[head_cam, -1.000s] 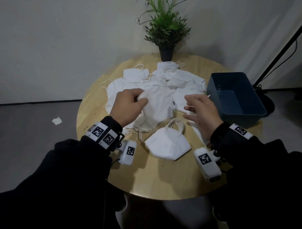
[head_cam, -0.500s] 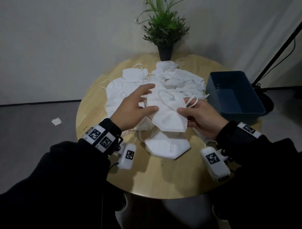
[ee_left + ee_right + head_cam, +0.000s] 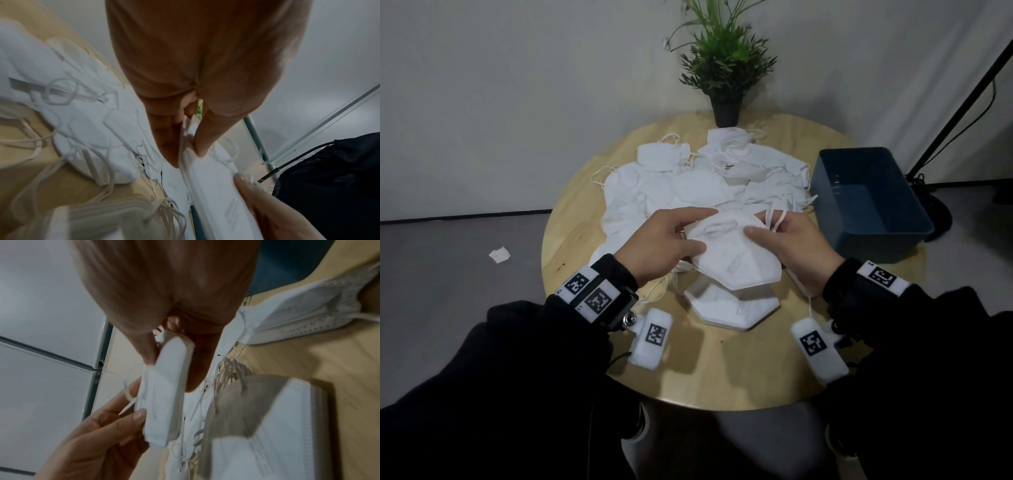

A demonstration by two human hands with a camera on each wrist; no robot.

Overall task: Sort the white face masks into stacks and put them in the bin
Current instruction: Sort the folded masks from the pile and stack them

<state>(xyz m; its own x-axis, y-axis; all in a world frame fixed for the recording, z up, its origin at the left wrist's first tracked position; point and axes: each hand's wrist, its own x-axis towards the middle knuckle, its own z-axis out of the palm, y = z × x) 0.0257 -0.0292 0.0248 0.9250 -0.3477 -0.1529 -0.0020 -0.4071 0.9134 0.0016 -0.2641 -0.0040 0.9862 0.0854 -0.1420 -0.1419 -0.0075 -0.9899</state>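
Both hands hold one folded white mask (image 3: 732,253) above the table, over a small stack of masks (image 3: 736,305) near the front. My left hand (image 3: 664,246) pinches its left edge between thumb and fingers (image 3: 185,142). My right hand (image 3: 791,246) pinches the right edge, thumb on top (image 3: 148,352). A loose pile of white masks (image 3: 688,185) with tangled ear loops covers the table's middle and back. The blue bin (image 3: 866,202) stands at the table's right edge and looks empty.
A potted green plant (image 3: 726,78) stands at the back of the round wooden table (image 3: 722,370). A black stand pole (image 3: 962,99) leans by the wall at right. A scrap of white paper (image 3: 500,255) lies on the grey floor at left.
The left hand lifted a mask out of the pile, the right hand took its other edge, and together they brought it nearer, above the front stack.
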